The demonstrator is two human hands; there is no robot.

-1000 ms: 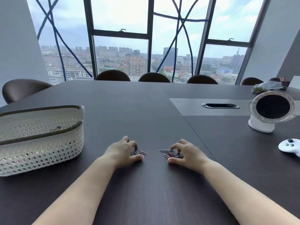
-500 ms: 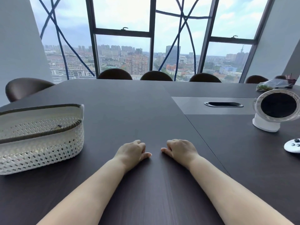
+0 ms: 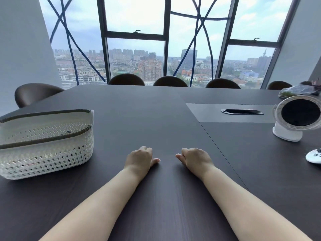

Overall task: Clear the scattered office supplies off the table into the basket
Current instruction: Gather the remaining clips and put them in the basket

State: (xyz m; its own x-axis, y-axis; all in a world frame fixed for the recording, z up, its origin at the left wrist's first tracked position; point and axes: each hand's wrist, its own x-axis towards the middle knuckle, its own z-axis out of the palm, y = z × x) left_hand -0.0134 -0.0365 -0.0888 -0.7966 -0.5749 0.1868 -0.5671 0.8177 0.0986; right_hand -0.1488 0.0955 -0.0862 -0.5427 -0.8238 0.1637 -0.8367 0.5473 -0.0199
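My left hand [image 3: 139, 158] and my right hand [image 3: 193, 159] rest side by side on the dark table [image 3: 139, 119], both curled into fists. No paper clips lie loose on the table between them. A thin bit of wire shows at my right hand's fingertips; what my left fist holds is hidden. The white woven basket [image 3: 52, 153] stands to the left, about a hand's width from my left hand, with a small dark item [image 3: 69, 131] against its inner wall.
A round white desk fan [image 3: 298, 115] and a white controller [image 3: 314, 156] sit at the right. A cable port [image 3: 242, 112] is set in the grey panel. Brown chairs [image 3: 126, 80] line the far edge, and a plastic bag [image 3: 298, 90] lies far right.
The paper clips that lay between my hands a second ago are gone from the table. Both hands have closed into fists over them and drawn slightly toward each other.
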